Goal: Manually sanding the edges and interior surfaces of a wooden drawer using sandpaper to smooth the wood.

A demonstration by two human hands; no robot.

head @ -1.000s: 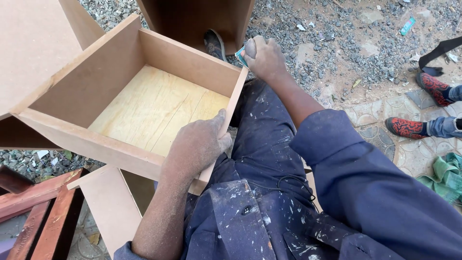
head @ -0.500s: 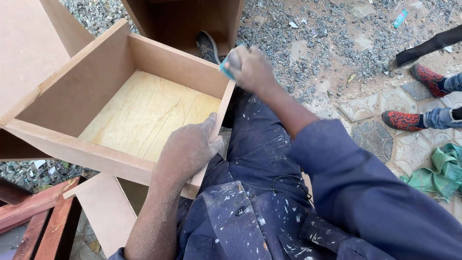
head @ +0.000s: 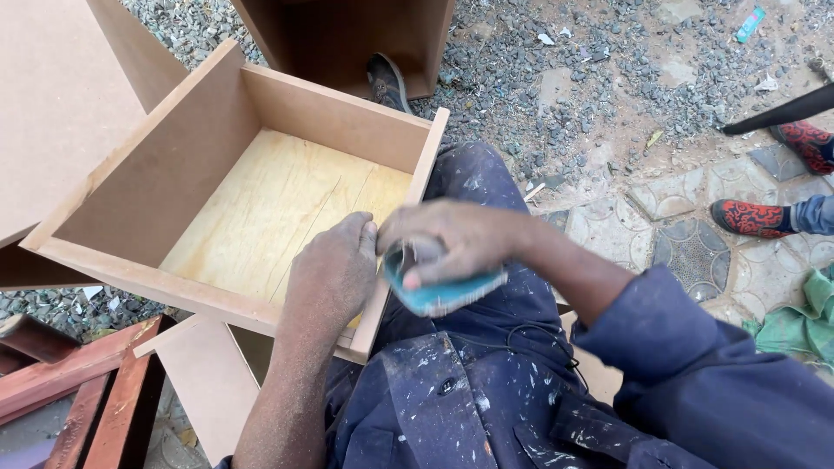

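An open brown fibreboard drawer box (head: 165, 165) with a pale plywood bottom (head: 278, 208) rests on my lap. My left hand (head: 334, 274) grips its near right corner, fingers curled over the side wall's top edge. My right hand (head: 443, 239) holds a folded blue-green sanding sheet (head: 439, 291) against the outer face of that right side wall (head: 408, 208), near the front corner. Both hands and forearms are dusty. I wear paint-flecked dark blue overalls.
A second brown cabinet box (head: 347, 39) stands behind the drawer on grey gravel. A large board (head: 61, 104) lies at the left, reddish wood pieces (head: 78, 382) at the lower left. Another person's red patterned shoes (head: 756, 217) and a green cloth (head: 799, 321) are at the right.
My right hand has slid with the blue sanding sheet from the drawer's far right corner down along the side wall to the near corner, beside my left hand. The left hand has kept its grip.
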